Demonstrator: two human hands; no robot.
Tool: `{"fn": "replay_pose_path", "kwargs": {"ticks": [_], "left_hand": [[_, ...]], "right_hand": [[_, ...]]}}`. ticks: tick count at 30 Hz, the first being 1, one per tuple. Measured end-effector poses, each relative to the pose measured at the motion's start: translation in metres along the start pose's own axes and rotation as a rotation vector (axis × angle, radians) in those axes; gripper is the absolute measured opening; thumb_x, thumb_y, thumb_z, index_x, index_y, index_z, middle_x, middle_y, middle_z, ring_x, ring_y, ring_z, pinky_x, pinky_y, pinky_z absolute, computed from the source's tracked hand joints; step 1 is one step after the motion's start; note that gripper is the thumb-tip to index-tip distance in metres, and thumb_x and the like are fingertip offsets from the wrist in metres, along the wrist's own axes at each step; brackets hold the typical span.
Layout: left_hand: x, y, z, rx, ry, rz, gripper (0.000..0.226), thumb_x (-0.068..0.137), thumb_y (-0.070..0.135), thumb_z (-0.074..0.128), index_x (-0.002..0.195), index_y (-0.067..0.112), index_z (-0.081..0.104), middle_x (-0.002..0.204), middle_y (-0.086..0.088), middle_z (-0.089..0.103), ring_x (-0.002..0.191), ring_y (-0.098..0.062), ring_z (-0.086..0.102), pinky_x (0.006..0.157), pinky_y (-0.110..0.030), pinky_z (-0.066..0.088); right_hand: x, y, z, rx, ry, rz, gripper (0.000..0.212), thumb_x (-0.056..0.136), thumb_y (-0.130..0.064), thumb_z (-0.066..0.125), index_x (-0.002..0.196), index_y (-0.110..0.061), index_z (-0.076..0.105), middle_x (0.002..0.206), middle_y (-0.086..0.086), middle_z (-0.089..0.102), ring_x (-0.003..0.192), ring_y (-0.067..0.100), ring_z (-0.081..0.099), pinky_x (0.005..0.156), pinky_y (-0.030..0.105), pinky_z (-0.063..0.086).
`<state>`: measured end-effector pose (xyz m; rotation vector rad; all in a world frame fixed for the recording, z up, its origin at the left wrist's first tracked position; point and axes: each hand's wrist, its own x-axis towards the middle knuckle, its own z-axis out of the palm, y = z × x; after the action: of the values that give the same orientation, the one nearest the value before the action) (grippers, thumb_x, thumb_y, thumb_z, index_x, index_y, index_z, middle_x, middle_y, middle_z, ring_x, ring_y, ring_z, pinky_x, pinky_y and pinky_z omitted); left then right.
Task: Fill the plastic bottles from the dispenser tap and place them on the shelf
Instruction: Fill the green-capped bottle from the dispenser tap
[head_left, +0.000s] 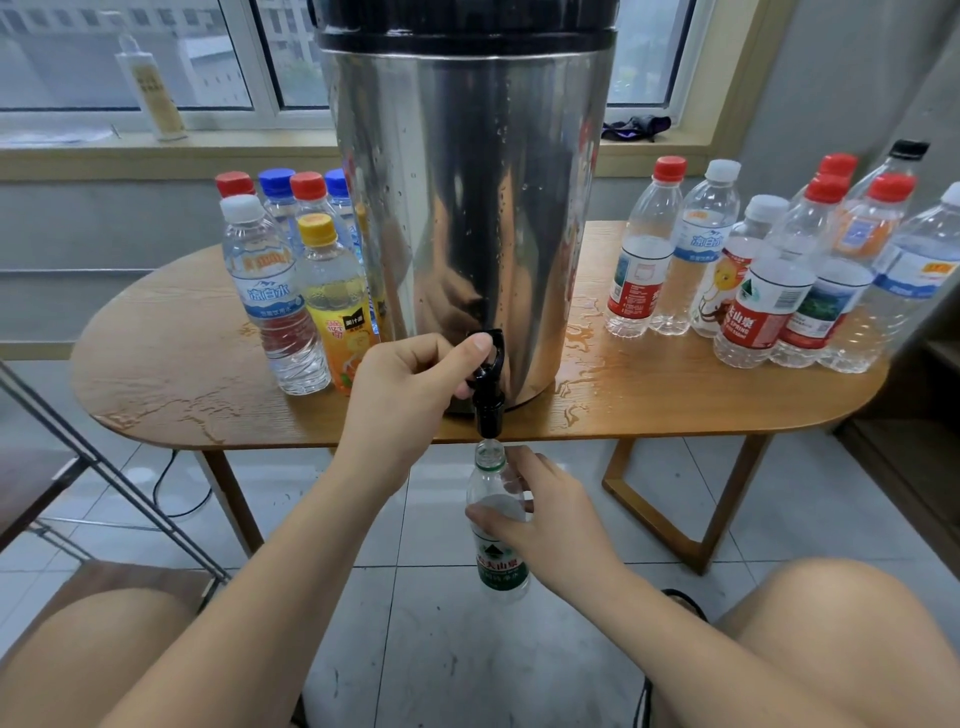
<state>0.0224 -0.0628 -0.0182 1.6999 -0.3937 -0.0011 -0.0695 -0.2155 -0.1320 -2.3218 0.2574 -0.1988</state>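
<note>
A wet wooden counter stands on tiled floor. Far behind, the windowsill carries a white tube left and dark cloth right.

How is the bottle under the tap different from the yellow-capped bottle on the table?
The green-label bottle has no cap; the yellow-capped bottle is closed. The green-label bottle is held by the right hand below the tap; the yellow-capped bottle stands untouched on the table. Both are upright clear plastic.
</note>
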Motion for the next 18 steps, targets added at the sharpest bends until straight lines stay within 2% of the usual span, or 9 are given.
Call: {"fn": "replay_pose_path", "kwargs": {"ticks": [5,10,18], "left_hand": [[-0.0031,0.0018,-0.0003,0.02,0.002,0.019,0.048,0.099,0.043,0.076,0.069,0.006,0.071,0.059,0.002,0.063,0.06,-0.004,0.053,0.069,-0.028,0.043],[-0.0038,0.0004,-0.0011,0.073,0.013,0.086,0.046,0.1,0.045,0.075,0.065,0.014,0.071,0.06,-0.002,0.064,0.064,-0.011,0.057,0.074,-0.035,0.051],[-0.0042,-0.0008,-0.0017,0.113,0.022,0.125,0.045,0.101,0.046,0.074,0.066,0.018,0.071,0.061,0.001,0.065,0.065,-0.013,0.059,0.073,-0.038,0.052]], "right_hand": [[-0.0005,0.0003,-0.0005,0.009,-0.004,-0.002,0.064,0.087,-0.063,0.079,0.14,-0.037,0.055,0.127,-0.014,0.065,0.113,0.006,0.061,0.097,0.038,0.06],[-0.0014,-0.0003,-0.0002,0.004,-0.002,0.008,0.059,0.086,-0.062,0.08,0.134,-0.036,0.057,0.122,-0.015,0.064,0.109,0.005,0.061,0.095,0.037,0.059],[-0.0007,-0.002,-0.001,0.024,-0.013,0.013,0.059,0.087,-0.061,0.08,0.134,-0.035,0.057,0.123,-0.014,0.065,0.111,0.007,0.061,0.096,0.039,0.059]]}}
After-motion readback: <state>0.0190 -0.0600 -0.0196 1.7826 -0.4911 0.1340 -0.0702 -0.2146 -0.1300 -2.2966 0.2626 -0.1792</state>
